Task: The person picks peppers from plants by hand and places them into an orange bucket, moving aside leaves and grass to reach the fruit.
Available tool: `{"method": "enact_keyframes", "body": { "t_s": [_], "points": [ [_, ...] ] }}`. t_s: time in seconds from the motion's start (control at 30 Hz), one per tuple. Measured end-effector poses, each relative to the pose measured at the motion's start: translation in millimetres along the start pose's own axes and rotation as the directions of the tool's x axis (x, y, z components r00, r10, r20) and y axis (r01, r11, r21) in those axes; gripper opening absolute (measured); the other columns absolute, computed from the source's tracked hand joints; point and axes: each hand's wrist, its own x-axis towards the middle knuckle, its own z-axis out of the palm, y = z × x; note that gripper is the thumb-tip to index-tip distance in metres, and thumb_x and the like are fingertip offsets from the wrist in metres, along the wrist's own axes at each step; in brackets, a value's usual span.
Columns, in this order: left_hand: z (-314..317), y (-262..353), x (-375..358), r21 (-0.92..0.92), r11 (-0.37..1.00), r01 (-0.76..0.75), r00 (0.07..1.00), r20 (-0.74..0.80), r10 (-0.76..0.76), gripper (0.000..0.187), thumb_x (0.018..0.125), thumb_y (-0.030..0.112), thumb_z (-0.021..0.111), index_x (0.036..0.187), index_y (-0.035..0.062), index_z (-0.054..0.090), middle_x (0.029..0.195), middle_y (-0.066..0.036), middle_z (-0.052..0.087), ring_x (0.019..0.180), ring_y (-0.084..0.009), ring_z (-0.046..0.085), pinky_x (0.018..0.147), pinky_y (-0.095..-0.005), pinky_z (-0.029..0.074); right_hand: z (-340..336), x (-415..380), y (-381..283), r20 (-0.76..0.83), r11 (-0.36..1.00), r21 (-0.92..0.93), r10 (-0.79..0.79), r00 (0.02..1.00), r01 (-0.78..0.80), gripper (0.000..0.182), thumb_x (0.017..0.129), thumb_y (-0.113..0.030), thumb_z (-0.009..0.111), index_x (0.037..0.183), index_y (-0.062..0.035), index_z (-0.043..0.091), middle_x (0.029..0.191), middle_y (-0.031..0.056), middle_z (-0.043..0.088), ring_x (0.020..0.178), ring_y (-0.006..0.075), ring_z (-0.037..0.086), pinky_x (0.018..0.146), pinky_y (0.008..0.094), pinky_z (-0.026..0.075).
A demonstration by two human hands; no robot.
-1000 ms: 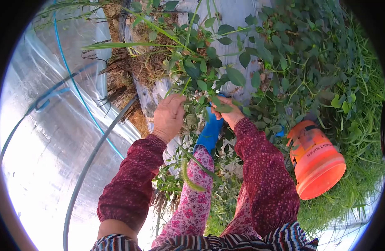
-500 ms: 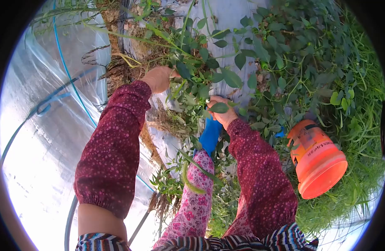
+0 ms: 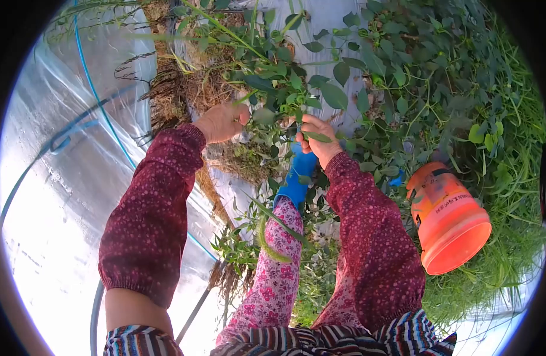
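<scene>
A leafy green plant [image 3: 290, 89] with thin stems leans across the space before me. To the left of it is my left hand [image 3: 225, 121], its fingers curled together; what they hold, if anything, cannot be made out. My right hand [image 3: 318, 137] is closed at the lower part of the same plant, its fingers bent around a leafy stem. One leaf [image 3: 318, 136] lies across those fingers and partly covers them. Just beneath the hands a blue boot [image 3: 298, 172] shows among the leaves.
An orange bucket [image 3: 448, 219] lies tilted in the growth at the right, its opening toward me. Clear plastic sheeting [image 3: 53, 196] with a blue cord [image 3: 92, 89] covers the left side. Pale ground film [image 3: 326, 24] runs between plant rows, with dry straw [image 3: 207, 89] beside it.
My left hand has drawn back to the left and slightly down, out of the leaves. My right hand has turned a little and moved slightly up, bending its fingers at the plant.
</scene>
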Motion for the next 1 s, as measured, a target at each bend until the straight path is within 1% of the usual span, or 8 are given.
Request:
{"method": "enact_keyframes", "body": {
  "t_s": [0.07,0.13,0.3,0.4,0.67,0.8,0.87,1.0],
  "points": [
    [6,-12,5,-0.342,0.930,-0.139,0.989,-0.089,0.115,0.013,0.081,0.014,0.056,0.093,0.0102,0.056,0.089,-0.011,0.059,0.085,-0.0271,0.060,0.075,-0.0382,0.046,6,-17,-1,-0.107,0.999,-0.039,-0.034,0.994,0.030,0.031,0.087,-0.014,0.048,0.116,-0.0043,0.054,0.073,0.0035,0.053,0.056,0.0103,0.044,0.050,0.0254,0.038],
    [2,-10,-3,-0.341,0.934,-0.108,0.994,-0.071,0.089,0.015,0.083,0.018,0.054,0.094,0.0096,0.055,0.092,-0.012,0.059,0.086,-0.0288,0.059,0.074,-0.0386,0.046,2,-30,3,-0.129,0.999,0.003,-0.044,0.991,0.045,0.034,0.087,-0.015,0.047,0.120,-0.0047,0.051,0.074,0.0035,0.054,0.058,0.0104,0.045,0.053,0.0258,0.039],
    [-11,2,-25,-0.055,0.996,0.072,0.988,-0.130,-0.079,0.019,0.082,0.021,0.052,0.083,0.0030,0.057,0.077,-0.015,0.061,0.074,-0.0312,0.060,0.070,-0.0389,0.047,2,-81,18,-0.192,0.991,0.132,-0.003,0.981,0.029,0.031,0.090,-0.017,0.045,0.117,-0.0070,0.054,0.075,0.0033,0.055,0.062,0.0092,0.048,0.055,0.0248,0.041],
    [-7,-4,-29,-0.119,0.992,-0.037,0.980,-0.200,0.012,0.017,0.080,0.018,0.055,0.078,0.0011,0.059,0.066,-0.015,0.059,0.062,-0.0298,0.058,0.062,-0.0373,0.046,6,-103,38,-0.112,0.976,0.215,-0.005,0.994,0.029,0.027,0.090,-0.016,0.045,0.114,-0.0048,0.055,0.075,0.0030,0.054,0.062,0.0093,0.048,0.056,0.0239,0.041],
    [-10,3,-25,0.159,0.986,0.047,0.991,-0.130,-0.026,0.015,0.078,0.017,0.050,0.077,0.0098,0.063,0.072,-0.014,0.062,0.071,-0.0322,0.061,0.068,-0.0396,0.049,38,-102,36,0.032,0.945,0.326,-0.042,0.999,0.030,0.023,0.092,-0.013,0.044,0.110,-0.0026,0.054,0.075,0.0039,0.054,0.063,0.0103,0.048,0.059,0.0263,0.042],
    [-27,23,-27,0.368,0.919,0.141,0.989,-0.021,-0.143,0.020,0.080,0.014,0.050,0.098,0.0157,0.059,0.090,-0.014,0.062,0.086,-0.0333,0.060,0.076,-0.0393,0.048,38,-99,26,0.041,0.950,0.307,-0.072,0.997,0.056,0.023,0.091,-0.012,0.044,0.109,-0.0027,0.055,0.075,0.0037,0.054,0.063,0.0102,0.049,0.058,0.0257,0.042],
    [-24,5,-33,0.237,0.970,0.062,0.915,-0.401,0.039,0.030,0.077,0.008,0.056,0.107,0.0107,0.057,0.104,-0.015,0.058,0.091,-0.0307,0.060,0.080,-0.0398,0.048,33,-102,20,0.032,0.947,0.319,-0.060,0.998,0.046,0.023,0.091,-0.011,0.043,0.109,-0.0031,0.055,0.075,0.0034,0.054,0.063,0.0098,0.048,0.058,0.0247,0.041],
    [-74,-17,-34,0.152,0.981,0.122,0.731,-0.683,0.015,0.039,0.075,0.004,0.055,0.114,0.0105,0.054,0.111,-0.018,0.055,0.096,-0.0356,0.057,0.083,-0.0398,0.047,30,-102,15,0.086,0.934,0.356,-0.058,0.995,0.024,0.023,0.091,-0.011,0.045,0.110,-0.0031,0.055,0.083,0.0054,0.058,0.065,0.0097,0.051,0.057,0.0251,0.042]
  ]
}}
